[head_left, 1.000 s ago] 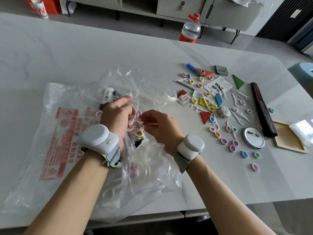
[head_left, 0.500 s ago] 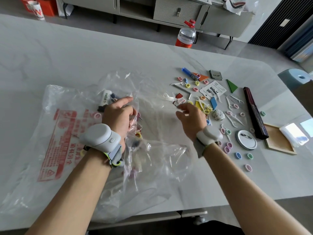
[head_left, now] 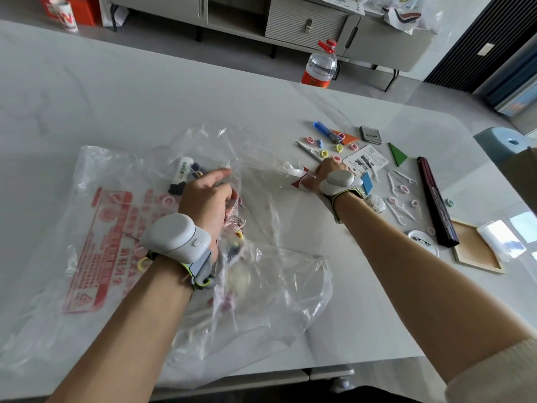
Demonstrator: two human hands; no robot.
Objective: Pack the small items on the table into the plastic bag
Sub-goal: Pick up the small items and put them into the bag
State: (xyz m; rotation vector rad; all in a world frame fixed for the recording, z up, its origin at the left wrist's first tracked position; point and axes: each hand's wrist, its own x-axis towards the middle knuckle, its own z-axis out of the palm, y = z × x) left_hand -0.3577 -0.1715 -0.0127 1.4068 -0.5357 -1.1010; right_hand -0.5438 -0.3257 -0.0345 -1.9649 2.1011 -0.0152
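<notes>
On the red-printed plastic bag (head_left: 96, 251), left grip (head_left: 207, 199) is clamped; right grip (head_left: 319, 173) indiscernible.

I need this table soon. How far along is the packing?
Done: a white tube and a pink ring lie inside the plastic bag. In hand: the left hand grips the bag; the right hand is at a red packet, grasp hidden. Left: most of it, such as loose rings, floss picks, triangles and a blue pen.
</notes>
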